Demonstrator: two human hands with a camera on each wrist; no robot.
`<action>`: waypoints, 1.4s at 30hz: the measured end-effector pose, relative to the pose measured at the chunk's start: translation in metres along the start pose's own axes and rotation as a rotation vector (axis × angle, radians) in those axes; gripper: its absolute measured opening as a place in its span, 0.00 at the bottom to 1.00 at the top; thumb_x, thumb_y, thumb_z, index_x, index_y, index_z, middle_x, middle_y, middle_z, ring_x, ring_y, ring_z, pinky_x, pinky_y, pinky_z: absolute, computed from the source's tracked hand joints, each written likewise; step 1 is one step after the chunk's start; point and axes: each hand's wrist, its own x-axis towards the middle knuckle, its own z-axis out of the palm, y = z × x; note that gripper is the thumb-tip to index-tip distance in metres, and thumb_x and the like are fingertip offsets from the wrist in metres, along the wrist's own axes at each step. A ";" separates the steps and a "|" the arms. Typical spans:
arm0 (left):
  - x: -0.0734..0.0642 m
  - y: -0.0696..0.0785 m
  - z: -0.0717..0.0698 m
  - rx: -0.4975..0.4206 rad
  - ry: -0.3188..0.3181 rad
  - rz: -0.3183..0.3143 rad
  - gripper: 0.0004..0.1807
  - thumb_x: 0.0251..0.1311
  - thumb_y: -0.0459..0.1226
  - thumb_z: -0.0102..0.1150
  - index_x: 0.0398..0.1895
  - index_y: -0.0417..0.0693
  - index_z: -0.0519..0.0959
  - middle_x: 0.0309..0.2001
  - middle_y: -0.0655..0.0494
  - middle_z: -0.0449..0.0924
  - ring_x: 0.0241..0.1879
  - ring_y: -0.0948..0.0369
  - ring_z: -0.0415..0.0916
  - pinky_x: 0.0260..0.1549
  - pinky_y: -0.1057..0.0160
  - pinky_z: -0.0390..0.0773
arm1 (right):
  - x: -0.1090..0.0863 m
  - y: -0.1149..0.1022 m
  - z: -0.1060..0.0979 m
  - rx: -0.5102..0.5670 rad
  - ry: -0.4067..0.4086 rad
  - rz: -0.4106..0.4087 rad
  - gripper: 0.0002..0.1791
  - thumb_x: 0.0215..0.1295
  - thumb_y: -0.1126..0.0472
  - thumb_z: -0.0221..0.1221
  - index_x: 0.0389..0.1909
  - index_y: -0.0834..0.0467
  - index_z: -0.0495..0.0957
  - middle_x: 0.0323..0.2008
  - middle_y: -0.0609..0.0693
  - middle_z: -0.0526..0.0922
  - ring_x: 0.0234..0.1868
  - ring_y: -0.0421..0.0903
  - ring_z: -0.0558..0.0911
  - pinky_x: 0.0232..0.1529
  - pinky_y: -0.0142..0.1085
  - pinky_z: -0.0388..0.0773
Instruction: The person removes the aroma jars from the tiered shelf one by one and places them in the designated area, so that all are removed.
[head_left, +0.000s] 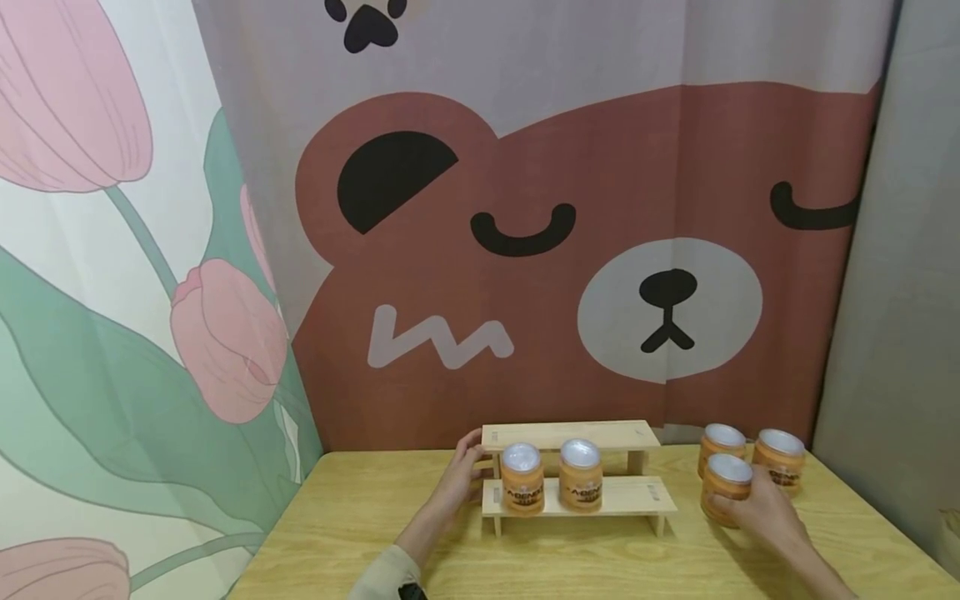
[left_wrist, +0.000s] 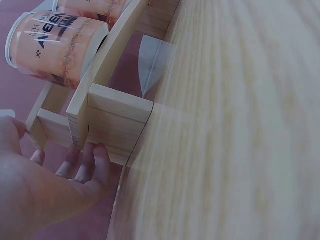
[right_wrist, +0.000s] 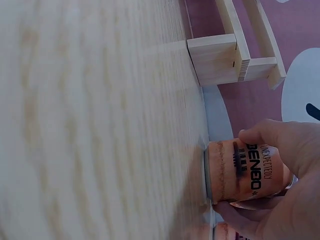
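A small two-tier wooden display rack (head_left: 615, 497) stands on the table with two orange cans (head_left: 522, 487) (head_left: 581, 483) with silver lids on its lower tier. My left hand (head_left: 455, 477) is at the rack's left end, its fingertips against the wood; the left wrist view shows the relaxed fingers (left_wrist: 86, 167) beside the tiers. To the right of the rack, my right hand (head_left: 770, 510) grips an orange can (head_left: 726, 492), thumb on one side and fingers on the other. In the right wrist view this can (right_wrist: 240, 167) has its base close to the tabletop; contact is unclear.
Two more orange cans (head_left: 723, 442) (head_left: 780, 454) stand behind the gripped one, near the table's right edge. The wooden table (head_left: 352, 508) backs onto a bear-print curtain (head_left: 420, 400). A tulip-print curtain (head_left: 150, 400) hangs at left, a plain grey one (head_left: 892, 375) at right.
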 end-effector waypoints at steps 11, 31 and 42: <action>-0.003 0.001 0.001 -0.008 -0.003 -0.002 0.31 0.80 0.53 0.42 0.80 0.60 0.54 0.65 0.45 0.67 0.56 0.46 0.76 0.44 0.48 0.79 | 0.000 0.006 -0.006 0.025 -0.007 0.008 0.50 0.61 0.48 0.72 0.61 0.82 0.56 0.47 0.78 0.75 0.46 0.71 0.79 0.40 0.58 0.77; -0.001 -0.001 0.002 0.002 -0.001 -0.004 0.30 0.79 0.52 0.42 0.80 0.60 0.55 0.64 0.45 0.68 0.55 0.47 0.77 0.45 0.49 0.78 | -0.009 0.024 -0.021 0.027 0.034 0.112 0.43 0.62 0.47 0.70 0.59 0.75 0.60 0.41 0.68 0.79 0.41 0.65 0.80 0.32 0.52 0.75; -0.001 0.002 0.001 0.003 -0.007 0.004 0.32 0.78 0.54 0.43 0.80 0.59 0.54 0.65 0.44 0.68 0.55 0.48 0.77 0.46 0.47 0.78 | -0.004 0.037 -0.035 0.044 0.043 0.136 0.40 0.64 0.49 0.68 0.55 0.78 0.60 0.37 0.65 0.79 0.38 0.62 0.80 0.30 0.47 0.74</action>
